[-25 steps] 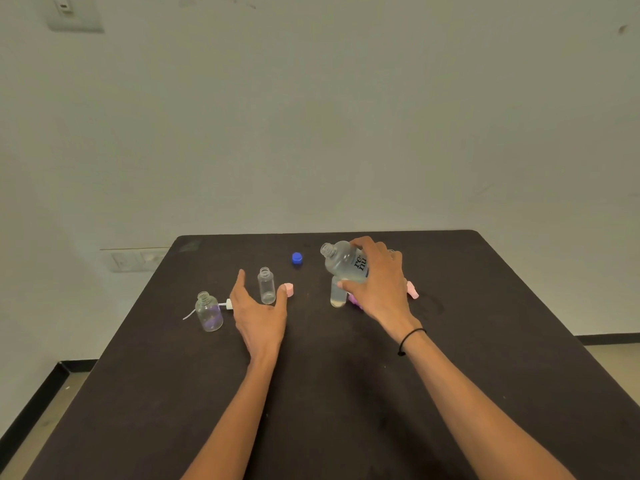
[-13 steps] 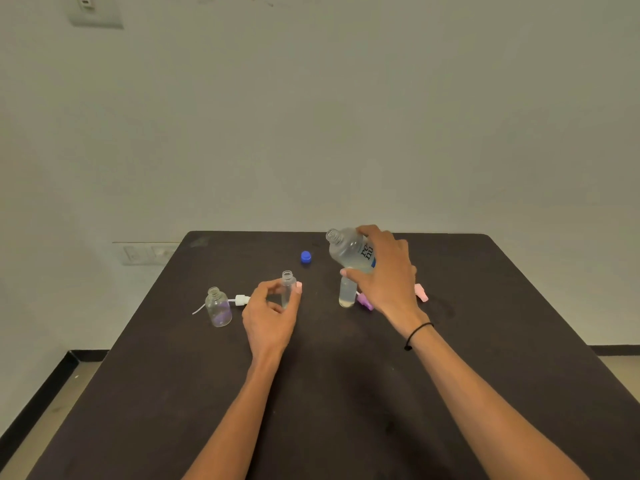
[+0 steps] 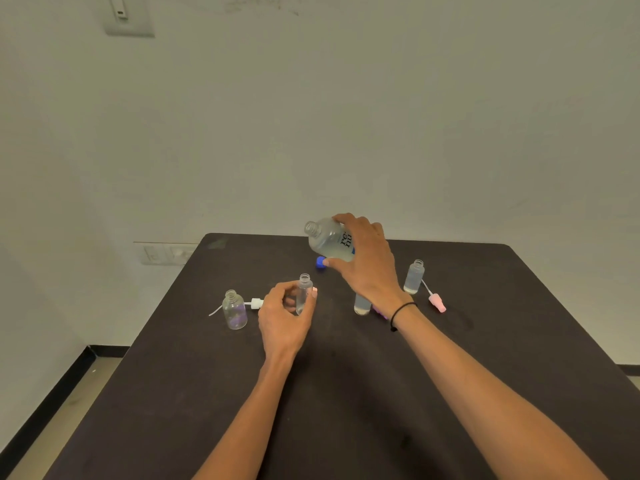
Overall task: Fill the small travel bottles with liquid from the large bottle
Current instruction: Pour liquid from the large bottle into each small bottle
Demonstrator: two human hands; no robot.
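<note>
A dark worktop (image 3: 485, 341) meets a plain wall (image 3: 381, 116) (switch plate (image 3: 130, 15) at eleven o'clock); left hand (image 3: 282, 317) fingers grasp a slim travel bottle (image 3: 304, 294), right hand (image 3: 367, 258) fingers clasp the large bottle (image 3: 327, 239).

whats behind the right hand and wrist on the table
A small bottle stands behind the right hand, only its liquid-filled base showing. A purple piece peeks out beside it. Their upper parts are covered by the wrist.
</note>
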